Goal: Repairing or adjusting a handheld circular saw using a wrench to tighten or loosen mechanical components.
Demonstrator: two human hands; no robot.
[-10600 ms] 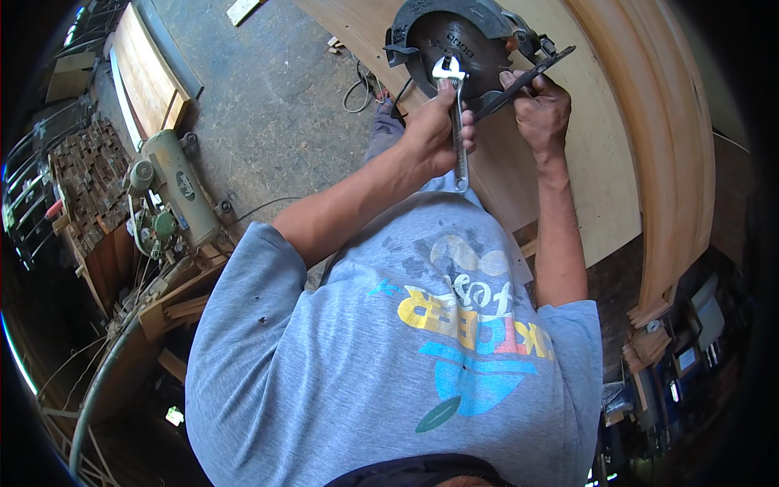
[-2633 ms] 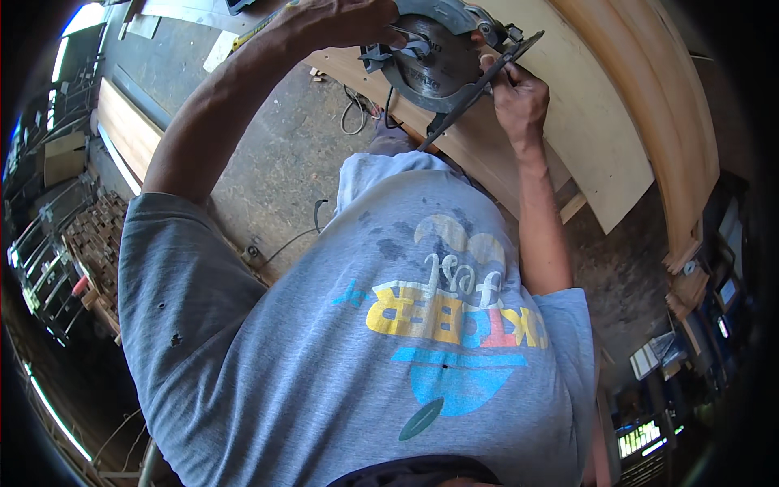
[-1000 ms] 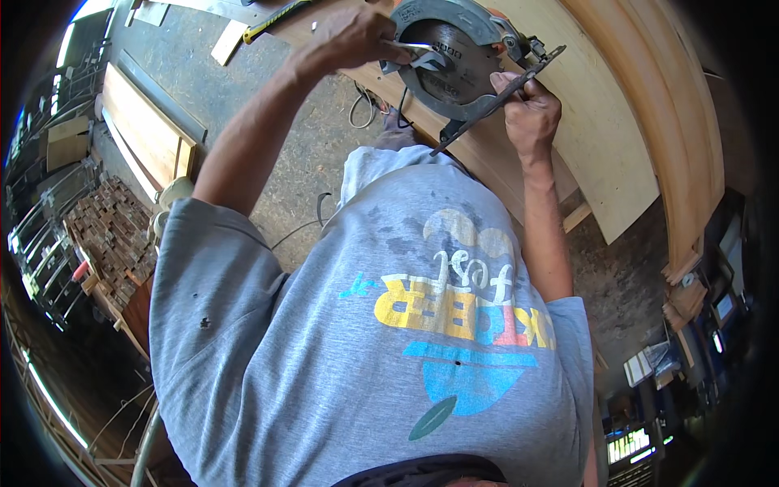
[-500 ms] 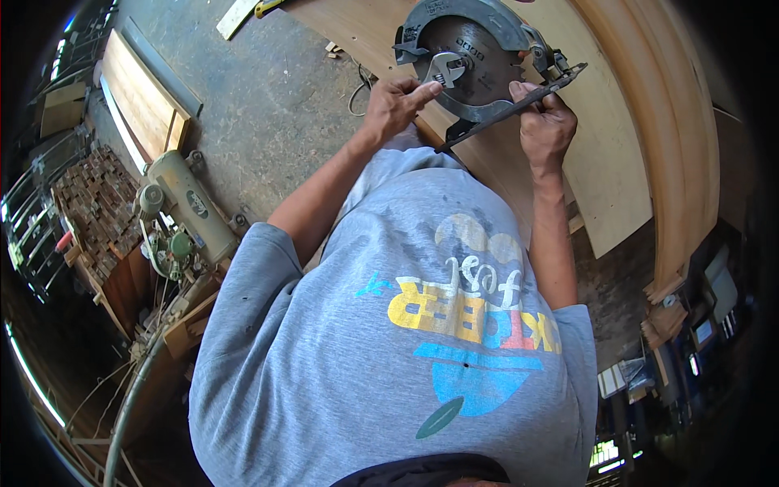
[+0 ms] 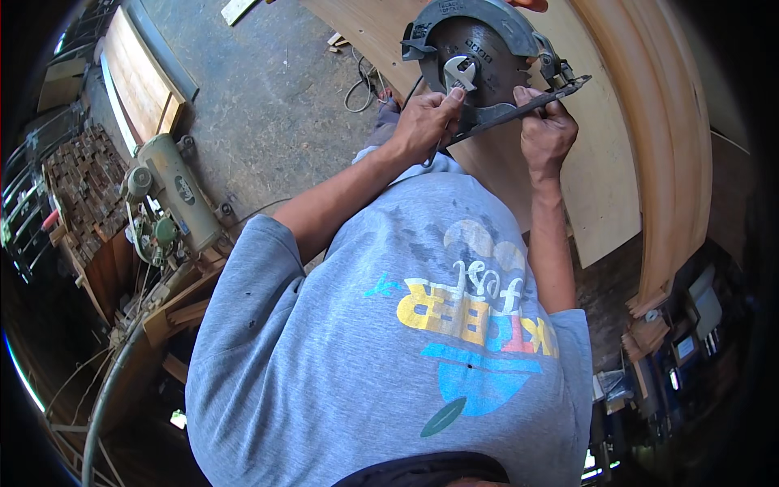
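Your left hand (image 5: 423, 123) grips an adjustable wrench (image 5: 454, 85) whose head sits on the centre of the blade of a circular saw (image 5: 479, 57), and your right hand (image 5: 545, 134) clamps the saw's flat base plate — the saw rests on a plywood sheet (image 5: 600, 187) just ahead of you. No containers show. Half a second ago the left hand was bare at the hub — now the wrench is in it.
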